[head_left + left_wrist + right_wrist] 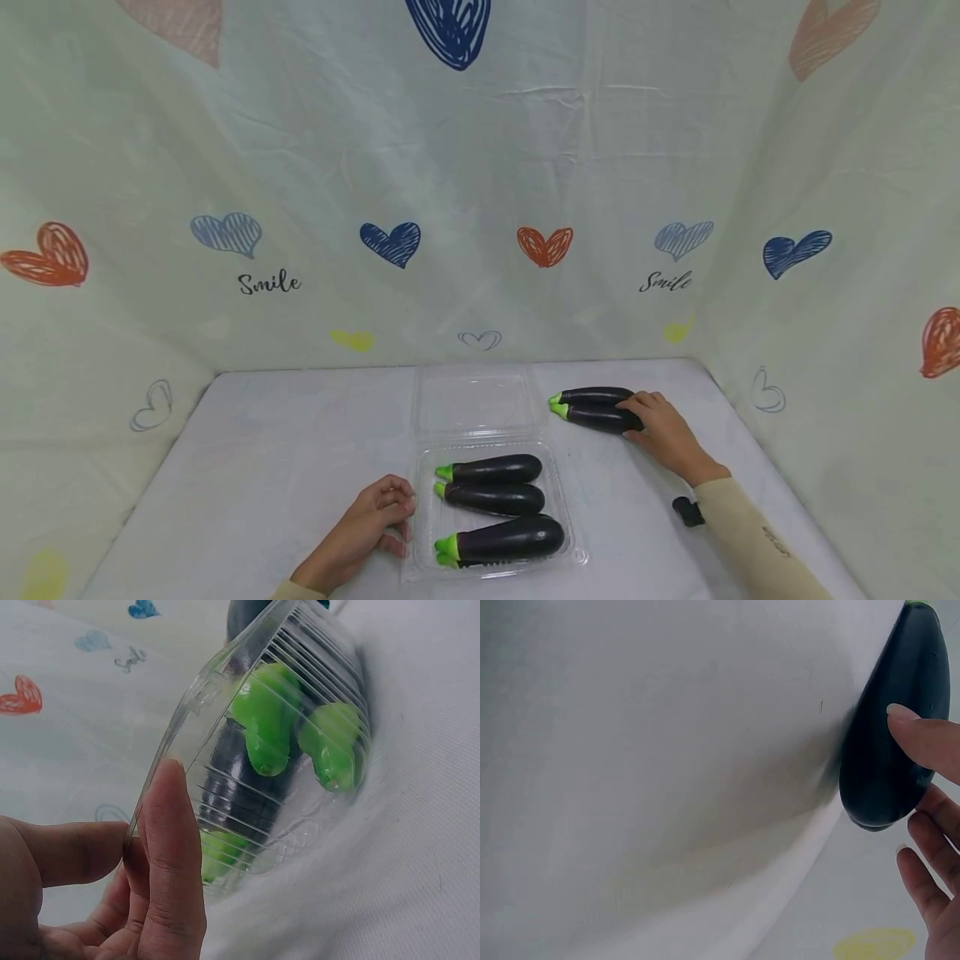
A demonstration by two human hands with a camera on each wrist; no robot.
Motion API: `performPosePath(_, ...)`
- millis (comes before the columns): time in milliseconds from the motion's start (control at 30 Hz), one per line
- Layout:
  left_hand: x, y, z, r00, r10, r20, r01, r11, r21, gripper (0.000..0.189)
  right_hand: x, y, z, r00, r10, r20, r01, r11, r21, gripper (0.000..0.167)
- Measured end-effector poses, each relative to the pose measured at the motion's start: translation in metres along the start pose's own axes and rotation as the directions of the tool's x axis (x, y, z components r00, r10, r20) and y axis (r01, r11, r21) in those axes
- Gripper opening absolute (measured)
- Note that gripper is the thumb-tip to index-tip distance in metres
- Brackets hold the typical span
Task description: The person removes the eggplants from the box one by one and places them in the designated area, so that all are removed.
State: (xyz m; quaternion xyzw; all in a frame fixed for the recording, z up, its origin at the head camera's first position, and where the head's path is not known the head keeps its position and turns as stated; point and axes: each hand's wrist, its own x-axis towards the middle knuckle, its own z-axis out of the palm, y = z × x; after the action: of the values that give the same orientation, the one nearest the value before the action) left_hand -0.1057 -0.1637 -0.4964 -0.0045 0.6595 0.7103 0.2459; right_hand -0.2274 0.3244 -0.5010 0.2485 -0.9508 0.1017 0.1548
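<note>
A clear plastic clamshell box (423,546) lies with its lid (476,408) folded back. Three eggplants with green caps lie in it: a far one (498,469), a middle one (497,499) and a near one (517,539). My left hand (371,521) pinches the box's left rim between thumb and fingers, as the left wrist view shows. Right of the lid, two more eggplants lie side by side. My right hand (667,429) holds the blunt end of the nearer eggplant (592,417), thumb on its side. Its fingers partly hide the farther eggplant (596,395).
A white cloth (285,442) covers the table. Behind and at both sides hangs a pale curtain (480,167) printed with hearts and "Smile". Beside the right sleeve (750,533) is a small black object (687,512).
</note>
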Motion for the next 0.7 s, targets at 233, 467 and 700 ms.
performPosePath(233,0.0,-0.001,0.0,1.0,0.005,0.004,-0.005,1.0,-0.002,0.018,0.004,0.001,0.005,0.999,-0.016,-0.034,0.015,1.0,-0.024,0.05)
performPosePath(467,0.0,0.0,0.0,1.0,0.005,0.009,-0.005,1.0,-0.016,0.016,0.004,-0.005,0.001,0.999,0.0,-0.032,-0.002,0.999,-0.051,0.052)
performPosePath(700,-0.001,0.002,0.001,1.0,0.001,0.002,-0.001,1.0,-0.016,0.017,0.001,-0.029,-0.013,0.997,-0.035,-0.07,0.033,0.999,-0.023,0.054)
